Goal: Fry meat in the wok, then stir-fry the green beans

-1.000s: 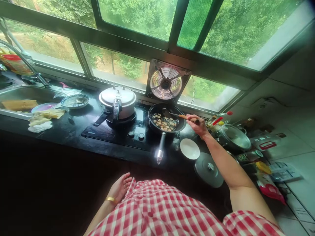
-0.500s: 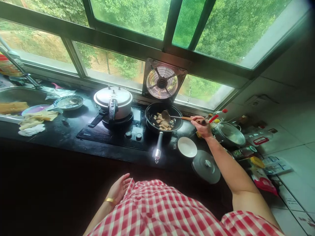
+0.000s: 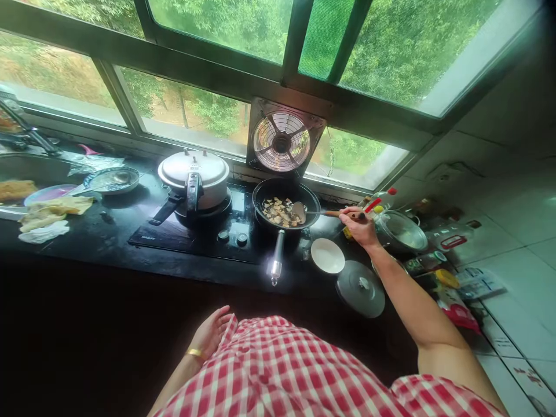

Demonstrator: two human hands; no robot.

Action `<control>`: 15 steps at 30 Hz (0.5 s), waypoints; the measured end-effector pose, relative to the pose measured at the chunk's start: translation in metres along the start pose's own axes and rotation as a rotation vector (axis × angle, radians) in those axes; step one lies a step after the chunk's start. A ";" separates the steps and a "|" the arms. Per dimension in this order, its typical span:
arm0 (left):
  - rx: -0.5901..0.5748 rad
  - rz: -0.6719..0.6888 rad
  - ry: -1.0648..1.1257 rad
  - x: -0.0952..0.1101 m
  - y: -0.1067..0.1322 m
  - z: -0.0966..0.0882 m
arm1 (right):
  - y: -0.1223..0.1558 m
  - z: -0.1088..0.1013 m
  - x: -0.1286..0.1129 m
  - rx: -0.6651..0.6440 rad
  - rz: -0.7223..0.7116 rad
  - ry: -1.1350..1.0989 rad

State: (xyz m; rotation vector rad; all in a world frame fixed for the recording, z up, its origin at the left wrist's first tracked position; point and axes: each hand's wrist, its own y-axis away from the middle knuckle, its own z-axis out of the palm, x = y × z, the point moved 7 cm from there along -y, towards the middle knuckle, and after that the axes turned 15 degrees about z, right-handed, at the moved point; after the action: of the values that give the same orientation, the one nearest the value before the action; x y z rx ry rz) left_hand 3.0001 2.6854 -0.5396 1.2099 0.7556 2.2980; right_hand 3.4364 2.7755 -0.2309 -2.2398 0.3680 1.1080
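My right hand (image 3: 361,226) is closed round the wooden handle of a metal spatula (image 3: 309,212), whose blade rests in the right side of a black frying pan (image 3: 267,193) on the hob. Pale chunks of food (image 3: 280,212) lie in the pan. Its steel handle (image 3: 276,258) points toward me. My left hand (image 3: 212,331) rests low against my red checked shirt, fingers loosely extended, holding nothing; a gold bangle sits on the wrist.
A pressure cooker (image 3: 193,179) stands on the left burner. A white dish (image 3: 328,255) and a grey lid (image 3: 360,288) lie right of the pan. A steel pot (image 3: 401,232), bottles and packets crowd the right. A fan (image 3: 282,141) sits in the window; the sink (image 3: 26,174) is far left.
My right hand drew back to the right with the spatula, dragging the blade from the pan's middle to its right side. The view has shifted slightly right. My left hand stayed put.
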 end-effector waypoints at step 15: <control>0.008 0.012 0.020 0.001 0.003 0.000 | -0.018 0.054 0.005 0.061 0.346 -0.475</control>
State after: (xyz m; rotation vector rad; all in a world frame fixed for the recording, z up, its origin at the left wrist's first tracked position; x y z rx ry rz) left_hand 2.9993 2.6841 -0.5373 1.2001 0.7675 2.3219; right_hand 3.4146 2.8237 -0.2524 -1.8207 0.5865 1.7332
